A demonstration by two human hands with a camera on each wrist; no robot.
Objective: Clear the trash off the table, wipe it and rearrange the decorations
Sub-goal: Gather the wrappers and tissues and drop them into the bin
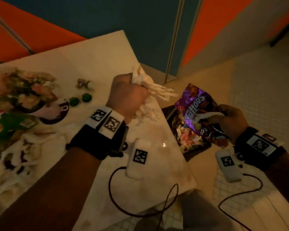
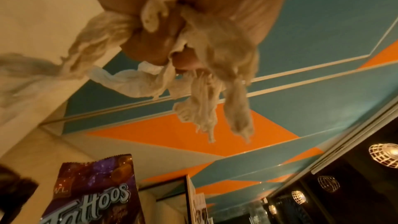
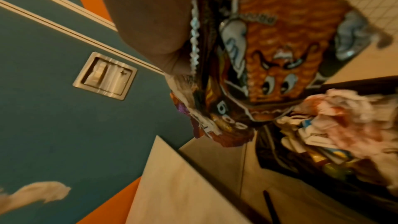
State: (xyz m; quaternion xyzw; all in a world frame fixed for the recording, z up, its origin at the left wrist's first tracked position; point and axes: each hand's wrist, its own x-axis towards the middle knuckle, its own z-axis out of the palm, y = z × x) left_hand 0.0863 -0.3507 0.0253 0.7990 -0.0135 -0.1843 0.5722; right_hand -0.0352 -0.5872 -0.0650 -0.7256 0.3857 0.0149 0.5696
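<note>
My left hand (image 1: 128,95) is a fist round a wad of crumpled white tissues (image 1: 150,85) above the right edge of the white table (image 1: 93,52); loose ends stick out of it (image 2: 202,108). My right hand (image 1: 230,117) pinches a purple snack bag (image 1: 195,107) by its torn end, over a black-lined trash bin (image 1: 197,150) beside the table. The bin holds wrappers and stained tissues (image 3: 344,122). In the right wrist view my thumb (image 3: 168,45) presses the bag's crimped seam (image 3: 194,40).
On the table's left lie a flower bouquet (image 1: 25,85), a dark-rimmed cup (image 1: 57,112), small green pieces (image 1: 80,99), a green snack packet (image 1: 5,129) and more crumpled tissues (image 1: 18,157). Blue and orange cabinet doors (image 1: 140,19) stand behind. The floor (image 1: 265,77) is tiled.
</note>
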